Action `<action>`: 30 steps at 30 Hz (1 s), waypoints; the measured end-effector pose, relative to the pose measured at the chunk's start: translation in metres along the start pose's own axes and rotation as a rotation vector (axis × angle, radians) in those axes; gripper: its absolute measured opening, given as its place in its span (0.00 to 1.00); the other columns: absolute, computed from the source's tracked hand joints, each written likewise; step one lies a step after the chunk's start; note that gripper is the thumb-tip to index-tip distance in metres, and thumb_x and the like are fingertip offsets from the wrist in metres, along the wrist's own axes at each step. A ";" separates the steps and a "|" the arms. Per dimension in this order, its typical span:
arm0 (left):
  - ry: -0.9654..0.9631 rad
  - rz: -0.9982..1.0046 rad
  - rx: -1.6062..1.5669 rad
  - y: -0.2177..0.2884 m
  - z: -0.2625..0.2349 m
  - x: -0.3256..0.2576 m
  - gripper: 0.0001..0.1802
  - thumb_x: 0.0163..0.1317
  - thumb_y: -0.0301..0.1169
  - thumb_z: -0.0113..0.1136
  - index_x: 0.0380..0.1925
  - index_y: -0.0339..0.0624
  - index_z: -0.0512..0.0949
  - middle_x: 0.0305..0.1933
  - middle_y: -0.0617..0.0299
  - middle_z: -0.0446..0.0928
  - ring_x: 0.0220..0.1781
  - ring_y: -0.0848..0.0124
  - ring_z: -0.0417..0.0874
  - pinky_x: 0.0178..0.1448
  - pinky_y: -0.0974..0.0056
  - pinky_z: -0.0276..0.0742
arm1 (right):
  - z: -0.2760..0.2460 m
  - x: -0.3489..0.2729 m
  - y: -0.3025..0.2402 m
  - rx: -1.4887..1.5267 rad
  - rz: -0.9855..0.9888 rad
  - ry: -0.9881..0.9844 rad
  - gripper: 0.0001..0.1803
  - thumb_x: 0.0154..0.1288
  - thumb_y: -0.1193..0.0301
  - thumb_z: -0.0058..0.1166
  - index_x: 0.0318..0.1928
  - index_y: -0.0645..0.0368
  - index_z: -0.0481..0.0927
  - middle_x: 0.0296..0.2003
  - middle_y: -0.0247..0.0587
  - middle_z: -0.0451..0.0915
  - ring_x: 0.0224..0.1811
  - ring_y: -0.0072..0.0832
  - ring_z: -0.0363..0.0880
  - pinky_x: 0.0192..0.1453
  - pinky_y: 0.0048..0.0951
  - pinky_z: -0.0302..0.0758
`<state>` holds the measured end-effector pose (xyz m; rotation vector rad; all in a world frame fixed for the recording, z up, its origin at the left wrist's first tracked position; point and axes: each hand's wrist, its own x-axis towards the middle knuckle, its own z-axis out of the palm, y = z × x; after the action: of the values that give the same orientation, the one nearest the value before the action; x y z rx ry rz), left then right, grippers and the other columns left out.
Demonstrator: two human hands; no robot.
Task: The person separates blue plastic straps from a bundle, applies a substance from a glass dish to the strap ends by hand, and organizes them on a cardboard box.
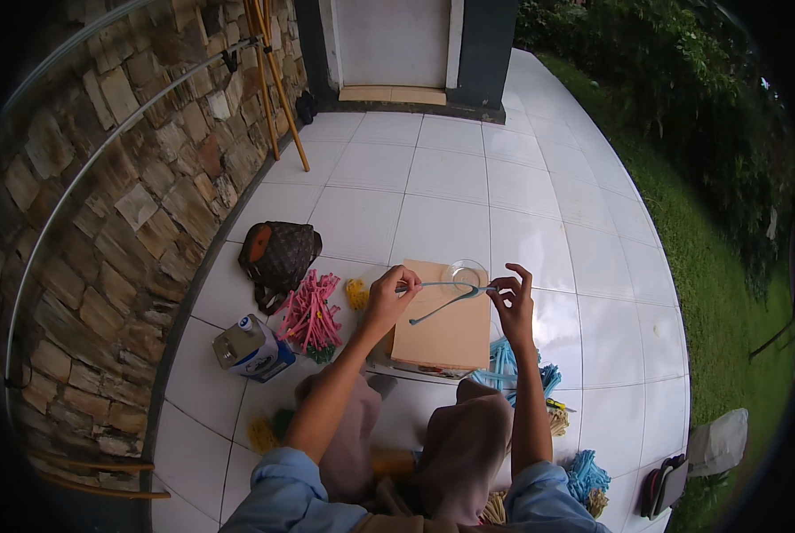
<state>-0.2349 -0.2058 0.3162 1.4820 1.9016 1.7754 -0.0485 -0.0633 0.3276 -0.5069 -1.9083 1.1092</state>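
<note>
A thin light blue strip is stretched between my two hands above a tan board. My left hand pinches one end of it. My right hand pinches it at the other side between thumb and a finger, with other fingers raised. Near my right fingers the strip bends or crosses itself, and a loose tail slants down to the left. Whether it is knotted there I cannot tell. A clear round glass dish sits at the board's far edge, partly behind the strip.
Left of the board lie pink strips, a small yellow bundle, a metal can and a brown patterned backpack. Right of it are light blue strips, a yellow-handled tool and another blue bundle. A stone wall runs along the left.
</note>
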 end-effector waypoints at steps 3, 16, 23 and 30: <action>-0.031 -0.025 -0.045 -0.019 -0.009 -0.009 0.09 0.54 0.20 0.58 0.25 0.38 0.66 0.32 0.63 0.76 0.37 0.75 0.78 0.43 0.69 0.75 | 0.017 -0.008 0.000 0.228 0.170 0.034 0.26 0.59 0.79 0.52 0.55 0.58 0.57 0.31 0.39 0.76 0.31 0.24 0.76 0.33 0.22 0.74; -0.870 -0.578 -0.402 -0.020 0.008 -0.034 0.26 0.63 0.39 0.53 0.56 0.36 0.61 0.37 0.56 0.78 0.44 0.69 0.79 0.52 0.66 0.71 | 0.060 -0.024 0.036 0.767 0.472 0.269 0.25 0.62 0.77 0.48 0.57 0.60 0.53 0.30 0.38 0.71 0.31 0.27 0.74 0.37 0.27 0.74; -0.229 -0.839 -0.587 -0.030 -0.020 -0.041 0.21 0.65 0.38 0.49 0.52 0.37 0.63 0.36 0.56 0.76 0.36 0.69 0.81 0.43 0.66 0.76 | 0.119 -0.008 0.031 0.863 0.574 0.043 0.34 0.66 0.73 0.44 0.63 0.55 0.39 0.45 0.53 0.72 0.43 0.34 0.77 0.49 0.32 0.75; 0.290 -0.918 -0.341 -0.082 -0.035 -0.082 0.20 0.68 0.41 0.40 0.53 0.42 0.69 0.43 0.65 0.74 0.45 0.76 0.74 0.46 0.70 0.70 | 0.201 -0.048 0.028 0.448 0.683 -0.530 0.36 0.63 0.78 0.44 0.64 0.50 0.39 0.46 0.57 0.73 0.41 0.36 0.78 0.43 0.33 0.78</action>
<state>-0.2618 -0.2727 0.2194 0.1531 1.7982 1.7251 -0.1896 -0.1829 0.2323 -0.6736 -1.8568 2.2356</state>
